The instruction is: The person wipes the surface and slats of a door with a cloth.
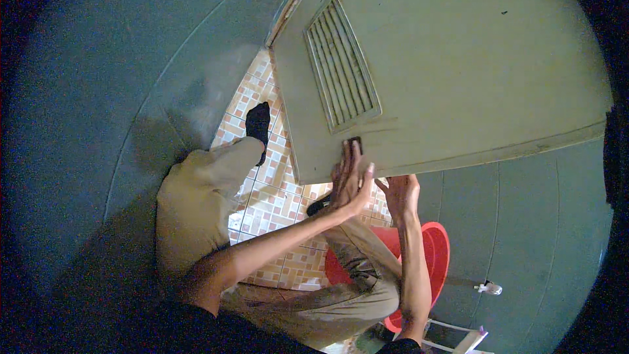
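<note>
My left hand [348,182] lies with its fingers stretched along the green-grey door [472,65], pressing a small dark pad [354,142] against the surface just below the slatted vent [342,62]. Only the pad's end shows past my fingertips, so its kind is hard to make out. At the door's edge is my right hand [401,193], bent around that edge, with part of its fingers hidden. Dark streaks mark the door beside the pad.
A red plastic tub [438,249] stands behind my right forearm. Blue-green walls rise on both sides, and a small white tap [489,288] sticks out at right. A white rack [468,341] is at lower right. Patterned tiles [262,200] cover the floor around my feet.
</note>
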A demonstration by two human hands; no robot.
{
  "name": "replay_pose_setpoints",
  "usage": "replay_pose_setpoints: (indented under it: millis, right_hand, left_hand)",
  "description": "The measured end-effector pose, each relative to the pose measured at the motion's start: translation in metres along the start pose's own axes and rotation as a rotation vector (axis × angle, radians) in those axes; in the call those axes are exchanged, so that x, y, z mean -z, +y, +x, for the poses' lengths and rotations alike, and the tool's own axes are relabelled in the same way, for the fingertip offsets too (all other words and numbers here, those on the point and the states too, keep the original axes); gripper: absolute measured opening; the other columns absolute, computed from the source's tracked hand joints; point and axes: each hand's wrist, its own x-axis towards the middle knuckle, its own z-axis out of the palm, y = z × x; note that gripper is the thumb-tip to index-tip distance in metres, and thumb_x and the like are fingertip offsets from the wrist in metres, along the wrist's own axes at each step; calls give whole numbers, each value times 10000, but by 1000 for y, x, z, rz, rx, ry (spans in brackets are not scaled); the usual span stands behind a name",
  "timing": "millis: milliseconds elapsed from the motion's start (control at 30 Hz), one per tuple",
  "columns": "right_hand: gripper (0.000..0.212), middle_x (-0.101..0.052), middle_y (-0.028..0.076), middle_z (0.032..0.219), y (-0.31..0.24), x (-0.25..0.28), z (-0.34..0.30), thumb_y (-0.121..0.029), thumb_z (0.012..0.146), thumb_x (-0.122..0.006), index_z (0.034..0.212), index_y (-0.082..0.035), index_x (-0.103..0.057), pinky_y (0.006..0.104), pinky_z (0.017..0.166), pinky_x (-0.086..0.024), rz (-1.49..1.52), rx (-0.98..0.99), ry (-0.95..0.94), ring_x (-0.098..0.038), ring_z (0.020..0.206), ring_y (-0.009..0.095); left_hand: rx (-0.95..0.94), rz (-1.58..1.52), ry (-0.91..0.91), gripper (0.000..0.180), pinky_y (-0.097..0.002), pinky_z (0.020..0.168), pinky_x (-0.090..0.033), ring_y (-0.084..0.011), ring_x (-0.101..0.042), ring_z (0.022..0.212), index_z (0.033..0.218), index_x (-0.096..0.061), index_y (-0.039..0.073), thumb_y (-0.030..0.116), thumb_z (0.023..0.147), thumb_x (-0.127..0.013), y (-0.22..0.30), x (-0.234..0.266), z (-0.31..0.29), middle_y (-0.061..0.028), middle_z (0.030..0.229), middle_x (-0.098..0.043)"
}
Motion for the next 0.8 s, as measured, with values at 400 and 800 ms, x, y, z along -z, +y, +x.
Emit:
replay_pose_setpoints:
  millis: [400,800]
  right_hand:
    - [500,-552,57,1470,0,22,0,-436,1063,-423,1435,-117,-523,599,1119,-334,-87,82,-56,-474,1379,236]
    - [538,-505,100,1504,9,23,7,-436,1051,-439,1473,-104,-473,556,1133,-359,-58,79,-49,-450,1403,278]
  left_hand:
    - [-309,25,-72,793,-616,1221,-151,-510,-147,1537,1636,-95,-5,383,1049,-460,35,6,-11,-332,1674,-46]
    - [-63,9,32,793,-586,1230,-136,-493,-133,1546,1630,-74,-24,379,1062,-454,18,5,-4,-349,1667,-46]
